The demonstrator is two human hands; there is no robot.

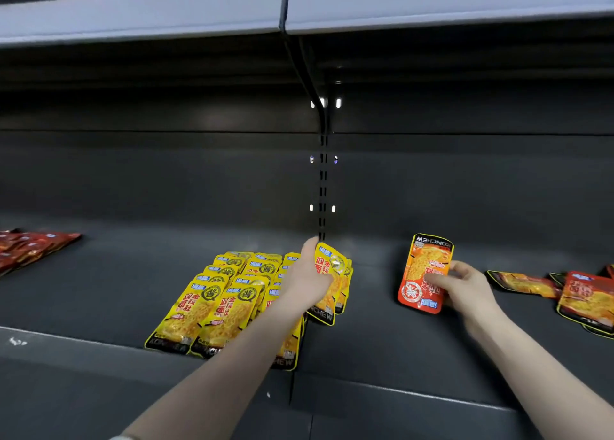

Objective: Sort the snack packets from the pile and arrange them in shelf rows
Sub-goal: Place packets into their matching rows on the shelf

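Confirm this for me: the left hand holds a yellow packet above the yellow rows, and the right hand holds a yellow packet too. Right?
Not quite. In the head view the right hand holds an orange-red packet, not a yellow one. The rest stands: the left hand holds a yellow packet by the yellow rows.

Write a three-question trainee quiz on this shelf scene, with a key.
1. True or false: the left hand holds a yellow packet.
2. The orange packet in the right hand is: A) upside down, B) lying flat on the shelf, C) torn open.
3. Fill in: the yellow rows lie to the ___ of the orange packet.

Key: 1 true; 2 A; 3 left.
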